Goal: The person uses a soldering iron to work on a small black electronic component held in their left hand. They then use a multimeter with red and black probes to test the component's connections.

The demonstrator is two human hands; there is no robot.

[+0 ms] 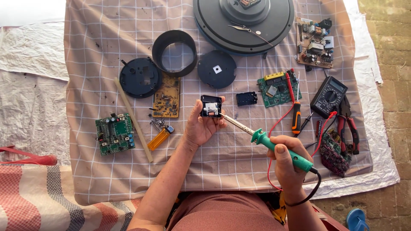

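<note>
Head view: at centre frame, the left hand point(201, 126) grips a small black square module point(211, 106), tilted up so the right hand's point(286, 164) green-handled soldering iron point(274, 145) meets it

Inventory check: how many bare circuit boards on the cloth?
4: green board far left, yellow board left of the left hand, green board centre-right, tan board top right. Others may be hidden.

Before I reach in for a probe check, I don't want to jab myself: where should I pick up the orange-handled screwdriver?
Grip the screwdriver by its orange and black handle, coming from the near edge of the cloth. The handle lies toward you, the thin shaft points away over the green circuit board. Mind the red lead beside it.
</note>
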